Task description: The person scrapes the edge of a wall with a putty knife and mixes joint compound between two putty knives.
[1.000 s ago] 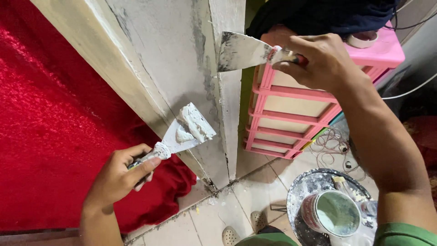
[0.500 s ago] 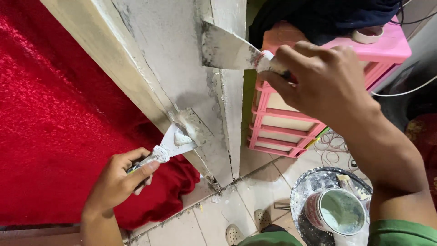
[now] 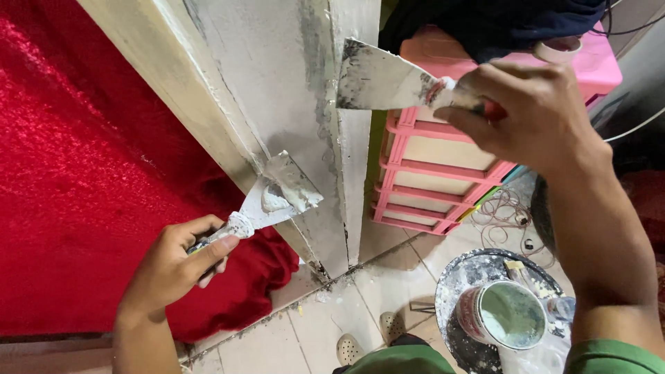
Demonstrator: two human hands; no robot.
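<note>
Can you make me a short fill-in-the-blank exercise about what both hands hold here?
1. The right hand holds a wide metal putty knife against the grey plastered ____.
2. The left hand holds a smaller putty knife loaded with white ____.
3. The plastic drawer unit is ____.

Missing words: wall; filler; pink

A red glittery cloth (image 3: 76,180) fills the nine o'clock side. At two o'clock, a pink plastic drawer unit (image 3: 443,173) carries dark fabric (image 3: 499,21). Toward five o'clock, an open can of pale paint (image 3: 504,315) sits on a spattered round lid (image 3: 460,277) over tiled floor (image 3: 332,318).
</note>
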